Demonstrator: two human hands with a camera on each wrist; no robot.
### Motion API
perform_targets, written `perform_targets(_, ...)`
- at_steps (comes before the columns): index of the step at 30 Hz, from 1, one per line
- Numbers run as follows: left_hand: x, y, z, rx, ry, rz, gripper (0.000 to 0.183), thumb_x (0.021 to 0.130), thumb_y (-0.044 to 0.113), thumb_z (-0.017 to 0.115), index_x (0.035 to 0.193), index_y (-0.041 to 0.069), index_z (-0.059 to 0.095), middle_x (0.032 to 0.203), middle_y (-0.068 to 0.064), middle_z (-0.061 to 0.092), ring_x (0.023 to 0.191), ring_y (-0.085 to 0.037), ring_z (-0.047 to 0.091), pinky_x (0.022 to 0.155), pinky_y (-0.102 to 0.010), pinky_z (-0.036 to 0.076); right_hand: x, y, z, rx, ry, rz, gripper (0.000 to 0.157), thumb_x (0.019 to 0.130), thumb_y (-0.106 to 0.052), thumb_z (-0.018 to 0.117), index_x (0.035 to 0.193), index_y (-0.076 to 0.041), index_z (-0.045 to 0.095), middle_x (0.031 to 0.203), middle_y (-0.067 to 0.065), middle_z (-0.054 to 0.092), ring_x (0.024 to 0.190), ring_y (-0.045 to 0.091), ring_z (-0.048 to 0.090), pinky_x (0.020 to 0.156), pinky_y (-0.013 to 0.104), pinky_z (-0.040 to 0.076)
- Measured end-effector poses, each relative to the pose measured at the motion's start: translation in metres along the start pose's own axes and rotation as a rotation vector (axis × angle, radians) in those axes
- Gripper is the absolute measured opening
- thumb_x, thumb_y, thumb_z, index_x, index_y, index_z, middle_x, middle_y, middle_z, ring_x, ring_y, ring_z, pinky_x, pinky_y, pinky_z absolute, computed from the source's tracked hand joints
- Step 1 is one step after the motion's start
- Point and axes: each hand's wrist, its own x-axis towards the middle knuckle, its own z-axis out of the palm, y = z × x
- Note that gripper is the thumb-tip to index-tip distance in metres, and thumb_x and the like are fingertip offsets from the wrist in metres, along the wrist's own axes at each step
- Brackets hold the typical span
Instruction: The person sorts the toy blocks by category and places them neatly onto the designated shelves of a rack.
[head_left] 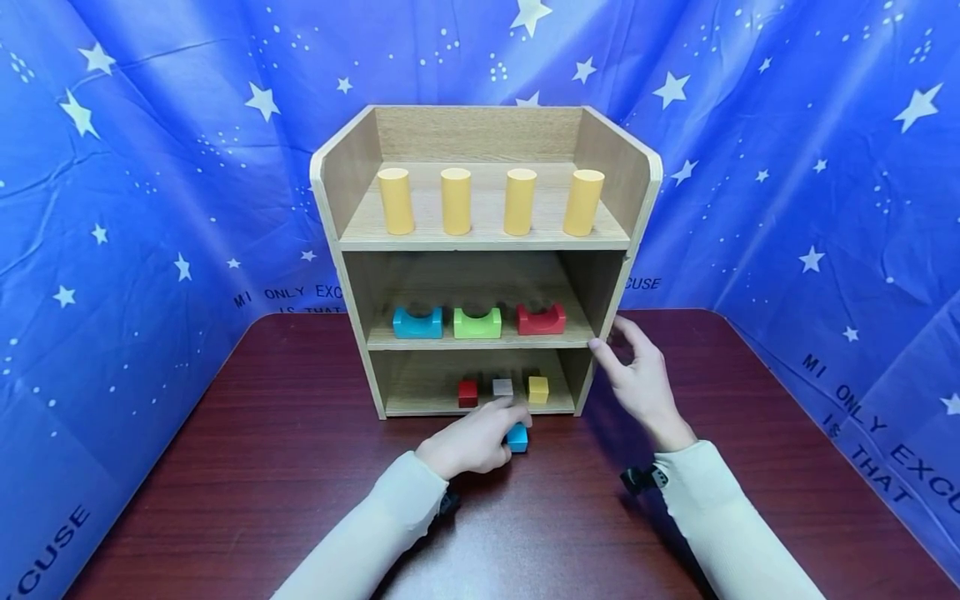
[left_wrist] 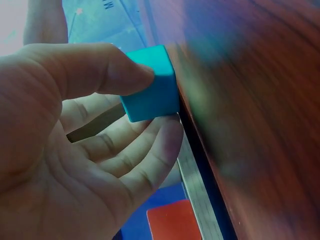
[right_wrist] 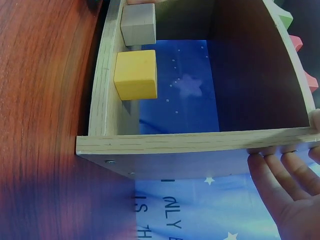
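Observation:
My left hand (head_left: 476,435) pinches a blue cube (head_left: 517,437) in front of the shelf's lowest board. The left wrist view shows the thumb on one face of the blue cube (left_wrist: 155,85) and the other fingers beneath and behind it. My right hand (head_left: 643,383) touches the right side panel of the wooden shelf (head_left: 486,245), thumb at the front edge by the middle board. In the right wrist view the fingers (right_wrist: 280,180) lie fairly straight against the panel's outer face. On the bottom board sit a red cube (head_left: 468,393), a grey cube (head_left: 502,388) and a yellow cube (head_left: 537,390).
Several yellow cylinders (head_left: 456,202) stand in a row on the top board. The middle board carries a blue arch block (head_left: 417,325), a green one (head_left: 477,327) and a red one (head_left: 541,322). Starry blue cloth (head_left: 172,208) surrounds the dark wooden table (head_left: 285,433).

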Motion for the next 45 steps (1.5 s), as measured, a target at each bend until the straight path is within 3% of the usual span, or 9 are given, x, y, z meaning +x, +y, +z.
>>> perform_targets(8, -0.009, -0.002, -0.003, 0.017, 0.029, 0.017, 0.042, 0.078, 0.001, 0.064, 0.117, 0.013, 0.06, 0.114, 0.001, 0.054, 0.095, -0.012, 0.052, 0.086, -0.027, 0.046, 0.0, 0.002, 0.0, 0.019, -0.003, -0.006, 0.035, 0.088, -0.002, 0.064, 0.122, 0.006, 0.057, 0.104, 0.022, 0.064, 0.088, 0.006, 0.059, 0.076, 0.011, 0.046)
perform_targets(14, -0.014, -0.007, -0.005, 0.029, 0.049, 0.012, 0.042, 0.076, 0.001, 0.064, 0.116, 0.013, 0.059, 0.117, -0.001, 0.055, 0.101, -0.014, 0.053, 0.09, -0.03, 0.046, 0.0, 0.001, 0.0, 0.025, -0.004, -0.008, 0.035, 0.088, -0.001, 0.064, 0.122, 0.007, 0.057, 0.104, 0.023, 0.064, 0.09, 0.011, 0.06, 0.077, 0.012, 0.046)
perform_targets(24, -0.029, -0.016, -0.011, 0.02, 0.069, -0.005, 0.044, 0.075, -0.002, 0.063, 0.116, 0.012, 0.06, 0.11, 0.001, 0.054, 0.092, -0.013, 0.052, 0.086, -0.029, 0.046, 0.0, 0.002, 0.0, 0.037, -0.004, -0.018, 0.036, 0.088, 0.0, 0.064, 0.122, 0.007, 0.056, 0.105, 0.024, 0.063, 0.088, -0.003, 0.057, 0.076, 0.01, 0.045)
perform_targets(32, -0.039, -0.023, -0.019, -0.011, 0.077, -0.023, 0.044, 0.073, -0.004, 0.061, 0.114, 0.013, 0.059, 0.098, 0.003, 0.051, 0.08, -0.014, 0.05, 0.076, -0.027, 0.045, 0.0, 0.001, 0.0, 0.028, -0.005, -0.003, 0.036, 0.088, -0.001, 0.064, 0.123, 0.007, 0.057, 0.105, 0.023, 0.064, 0.09, 0.014, 0.06, 0.076, 0.011, 0.046)
perform_targets(37, -0.042, -0.026, -0.025, -0.005, 0.082, -0.028, 0.043, 0.073, -0.003, 0.061, 0.113, 0.012, 0.06, 0.097, 0.004, 0.051, 0.08, -0.014, 0.049, 0.076, -0.028, 0.045, -0.001, 0.001, 0.0, 0.028, -0.002, -0.004, 0.036, 0.088, -0.001, 0.064, 0.122, 0.006, 0.057, 0.104, 0.022, 0.064, 0.09, 0.02, 0.061, 0.076, 0.012, 0.046)
perform_targets(45, -0.048, -0.03, -0.044, -0.012, 0.113, -0.048, 0.04, 0.074, -0.003, 0.062, 0.109, 0.016, 0.059, 0.09, 0.005, 0.047, 0.079, -0.013, 0.047, 0.073, -0.026, 0.043, -0.001, 0.002, 0.0, 0.029, 0.001, -0.011, 0.036, 0.088, -0.001, 0.064, 0.122, 0.006, 0.057, 0.103, 0.023, 0.064, 0.087, 0.003, 0.058, 0.075, 0.009, 0.045)
